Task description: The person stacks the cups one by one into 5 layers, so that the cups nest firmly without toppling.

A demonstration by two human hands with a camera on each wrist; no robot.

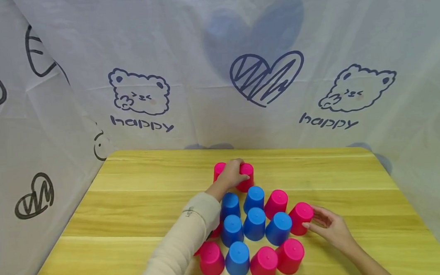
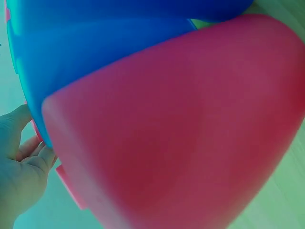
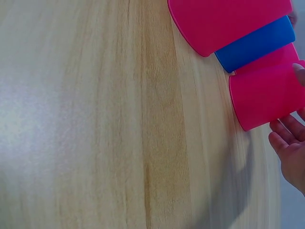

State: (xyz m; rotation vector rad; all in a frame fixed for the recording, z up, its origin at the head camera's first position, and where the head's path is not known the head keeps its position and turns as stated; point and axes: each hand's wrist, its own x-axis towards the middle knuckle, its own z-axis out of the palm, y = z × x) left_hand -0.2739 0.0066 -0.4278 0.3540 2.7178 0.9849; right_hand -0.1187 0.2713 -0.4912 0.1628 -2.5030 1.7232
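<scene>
Upside-down pink and blue cups stand close together on the wooden table. At the back, my left hand [image 1: 234, 175] reaches over them and holds a pink cup [image 1: 247, 178], its thumb on the near side. Another pink cup [image 1: 219, 170] stands just left of that hand, partly covered by it. In the left wrist view, a near pink cup [image 2: 181, 124] and a blue cup [image 2: 105, 52] hide most of what the left hand [image 2: 24, 167] grips. At the right end, my right hand [image 1: 331, 227] holds a pink cup [image 1: 302, 218] between thumb and fingers, seen also in the right wrist view [image 3: 267, 95].
Several blue cups [image 1: 254, 223] fill the middle of the group. A front row has pink cups [image 1: 264, 264] and a blue cup [image 1: 237, 259]. My left sleeve [image 1: 180, 243] covers some cups at the left. A printed white cloth [image 1: 204, 126] hangs behind the table [image 1: 133, 192].
</scene>
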